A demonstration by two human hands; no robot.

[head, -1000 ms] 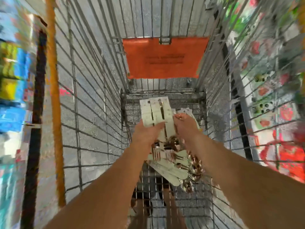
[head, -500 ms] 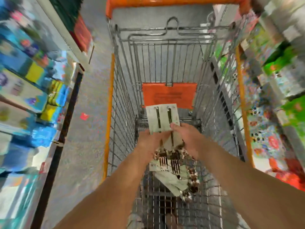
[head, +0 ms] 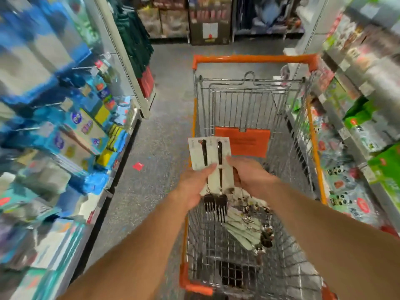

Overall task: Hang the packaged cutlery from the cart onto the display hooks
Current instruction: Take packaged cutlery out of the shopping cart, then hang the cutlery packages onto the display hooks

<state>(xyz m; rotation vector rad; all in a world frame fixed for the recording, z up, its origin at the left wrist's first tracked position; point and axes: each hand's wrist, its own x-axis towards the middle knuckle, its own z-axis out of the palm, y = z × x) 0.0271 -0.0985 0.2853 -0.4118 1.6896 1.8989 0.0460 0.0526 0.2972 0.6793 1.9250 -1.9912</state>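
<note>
- A shop aisle with a speckled grey floor (head: 164,135) runs ahead; blurred shelves of blue packets (head: 54,118) stand on the left and shelves of green and printed goods (head: 355,118) on the right.
- A wire cart (head: 244,105) with orange trim stands in the aisle, an orange plate (head: 246,141) on its far inner wall.
- The left hand (head: 194,187) grips a bunch of fork packs (head: 211,156) from the left, thumb laid across the white cards.
- The right hand (head: 251,176) clasps the same bunch from the right, fingers curled on the cards' edge.
- The packs are held upright over the cart's near left part, dark fork tines pointing down.
- More carded cutlery (head: 249,228) lies in a loose heap on the cart floor, below the hands.
</note>
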